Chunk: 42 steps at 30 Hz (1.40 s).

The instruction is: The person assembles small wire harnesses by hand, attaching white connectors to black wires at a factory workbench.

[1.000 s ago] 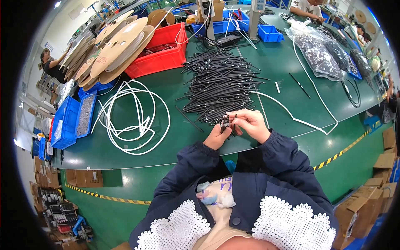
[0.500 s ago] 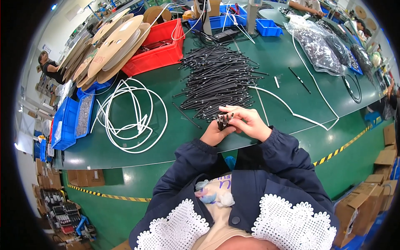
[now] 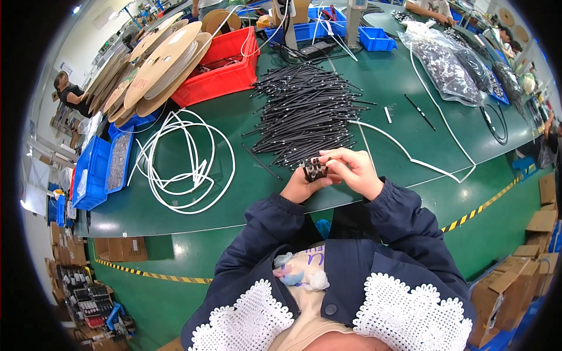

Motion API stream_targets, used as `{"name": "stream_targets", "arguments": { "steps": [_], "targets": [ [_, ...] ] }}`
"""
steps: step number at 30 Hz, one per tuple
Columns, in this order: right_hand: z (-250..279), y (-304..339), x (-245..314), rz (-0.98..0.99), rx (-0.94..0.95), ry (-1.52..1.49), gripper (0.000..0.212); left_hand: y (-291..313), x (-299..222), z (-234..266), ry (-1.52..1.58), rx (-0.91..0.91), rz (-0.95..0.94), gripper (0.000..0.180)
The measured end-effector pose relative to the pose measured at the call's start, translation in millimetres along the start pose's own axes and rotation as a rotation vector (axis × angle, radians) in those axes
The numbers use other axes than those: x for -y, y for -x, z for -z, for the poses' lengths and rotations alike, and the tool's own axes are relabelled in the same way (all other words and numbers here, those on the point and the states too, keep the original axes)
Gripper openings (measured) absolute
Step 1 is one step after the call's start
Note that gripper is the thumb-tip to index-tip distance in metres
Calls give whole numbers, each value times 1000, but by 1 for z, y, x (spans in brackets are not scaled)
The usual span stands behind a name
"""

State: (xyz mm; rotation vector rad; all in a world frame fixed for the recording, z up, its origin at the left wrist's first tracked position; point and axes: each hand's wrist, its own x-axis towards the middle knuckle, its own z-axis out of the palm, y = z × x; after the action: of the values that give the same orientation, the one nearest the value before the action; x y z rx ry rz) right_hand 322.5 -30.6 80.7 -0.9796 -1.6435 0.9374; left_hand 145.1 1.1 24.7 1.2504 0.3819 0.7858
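Just in front of the pile, my left hand (image 3: 297, 188) is wrapped round a small bundle of short black cables (image 3: 314, 168). Their ends point up toward me, and light tips show on some. My right hand (image 3: 358, 174) has its thumb and forefinger closed at the right side of these ends; exactly which cable they pinch is hidden. Beyond both hands lies a broad pile of thin black cables (image 3: 310, 111) with small pale marks, lying mostly crosswise. One loose black cable (image 3: 260, 160) lies by the pile's near left corner.
White tubing (image 3: 233, 158) lies coiled at left, beside blue bins (image 3: 92, 175). A red bin (image 3: 225, 79) and cardboard reels (image 3: 167, 61) stand behind. At right are a white tube (image 3: 410, 157), a marked black cable (image 3: 420, 112) and plastic bags of parts (image 3: 448, 64). Other people work farther off.
My right hand's fingers have drawn back a little to the right from over the bundle, so more cable ends show. The left hand keeps its grip.
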Motion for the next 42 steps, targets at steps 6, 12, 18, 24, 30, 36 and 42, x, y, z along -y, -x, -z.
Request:
{"name": "stream_targets", "arguments": {
  "steps": [6,12,18,24,30,36,42],
  "targets": [
    [-5,5,-7,59,-64,-42,16,2,13,13,-180,60,25,35],
    [-17,8,-14,58,-158,-77,13,3,24,15,-144,-9,-7,30],
    [-22,20,-20,-20,-101,31,9,3,24,19,-266,25,-7,30],
    [-16,18,-30,188,-86,127,20,-5,6,11,-287,129,-96,38],
    [-13,-2,-2,-59,42,-250,28,-3,17,20,-213,68,18,39],
    [-7,9,-28,150,42,57,19,-6,7,9,-178,122,27,30],
    [-13,20,-30,157,50,97,17,-3,14,21,-235,223,38,37]
  ]
}}
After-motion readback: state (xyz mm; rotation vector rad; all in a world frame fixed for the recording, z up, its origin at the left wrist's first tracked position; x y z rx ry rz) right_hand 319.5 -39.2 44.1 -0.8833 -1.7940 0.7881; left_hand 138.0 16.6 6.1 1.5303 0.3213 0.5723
